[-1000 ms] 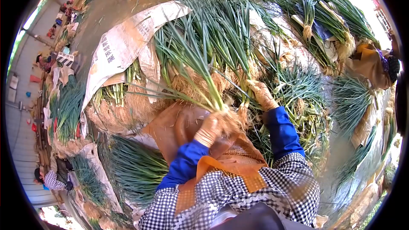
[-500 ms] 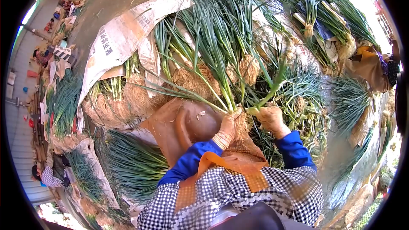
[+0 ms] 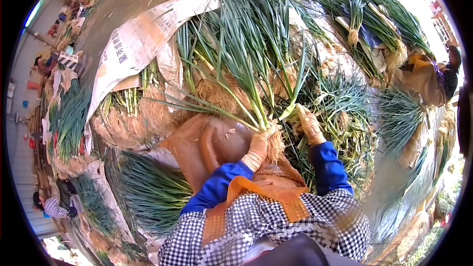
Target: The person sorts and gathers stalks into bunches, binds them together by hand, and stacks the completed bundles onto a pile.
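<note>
My left hand (image 3: 259,148) is closed around a bunch of green onions (image 3: 258,104), just above their roots. The pale roots (image 3: 276,149) hang below the fist, and the long leaves fan upward. To the right, my right hand (image 3: 309,125) is closed at the lower end of a single green onion (image 3: 292,103), whose leaves point up beside the bunch. A brown apron (image 3: 189,140) covers my lap under the left hand. Trimmed leaves and loose stalks (image 3: 345,135) lie in a heap by the right hand.
Root-on bundles of green onions (image 3: 160,106) lie ahead, partly under a printed sack (image 3: 133,44). Another green onion pile (image 3: 152,187) is at my left. A person in a brown apron (image 3: 421,79) sits at the right, and another person (image 3: 51,204) is far left.
My right hand has turned and shifted slightly up and left. The single green onion it holds has swung from leaning right to nearly upright. The left hand still holds the bunch.
</note>
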